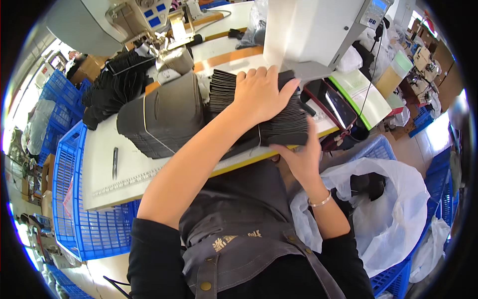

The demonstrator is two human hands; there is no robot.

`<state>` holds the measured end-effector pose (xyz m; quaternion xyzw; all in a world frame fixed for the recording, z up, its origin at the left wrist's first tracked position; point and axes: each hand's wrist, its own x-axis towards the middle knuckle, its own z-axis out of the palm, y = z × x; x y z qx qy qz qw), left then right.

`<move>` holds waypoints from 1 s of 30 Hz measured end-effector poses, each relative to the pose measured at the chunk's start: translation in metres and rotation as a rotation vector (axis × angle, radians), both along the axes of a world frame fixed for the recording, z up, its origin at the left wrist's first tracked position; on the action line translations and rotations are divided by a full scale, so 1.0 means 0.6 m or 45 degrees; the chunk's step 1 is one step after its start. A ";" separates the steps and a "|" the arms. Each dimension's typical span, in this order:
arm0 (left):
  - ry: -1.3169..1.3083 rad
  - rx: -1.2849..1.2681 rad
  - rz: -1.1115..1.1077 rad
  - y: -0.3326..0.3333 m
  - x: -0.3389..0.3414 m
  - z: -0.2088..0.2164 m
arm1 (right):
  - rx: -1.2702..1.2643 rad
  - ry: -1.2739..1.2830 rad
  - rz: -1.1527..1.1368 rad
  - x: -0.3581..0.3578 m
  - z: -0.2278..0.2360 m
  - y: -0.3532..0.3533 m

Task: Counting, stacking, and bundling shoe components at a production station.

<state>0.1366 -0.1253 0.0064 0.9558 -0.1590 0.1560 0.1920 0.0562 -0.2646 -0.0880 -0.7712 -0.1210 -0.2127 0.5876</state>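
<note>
A thick stack of black fabric pieces [286, 127] lies on the worktable, its many layered edges fanned towards me. Across its top rests my left hand [259, 94], with the fingers bent over the far side and the thumb reaching right. My right hand [303, 157] cups the stack's near right corner, thumb along the front and fingers up the right side. A light tie [259, 135] shows at the front of this stack. Just left, partly behind my left forearm, sits another bundle of dark fabric pieces [167, 112], bound with a pale band.
A sewing machine [174, 62] stands at the back. A pen [115, 163] and a ruler [127, 183] lie on the worktable [97, 149]. A phone [331, 103] and an open notebook [361, 94] are to the right. Blue crates [69, 189] and a white-lined bin [398, 194] flank me.
</note>
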 end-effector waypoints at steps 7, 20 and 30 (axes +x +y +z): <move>-0.107 -0.270 -0.057 0.032 -0.027 0.004 | -0.279 -0.099 0.001 -0.001 -0.005 -0.030; -0.427 0.377 -0.021 0.037 -0.134 -0.089 | 0.194 0.165 0.313 -0.026 0.010 0.002; -0.498 0.311 -0.126 0.069 -0.164 -0.076 | -0.365 -0.430 -0.088 -0.023 -0.006 -0.039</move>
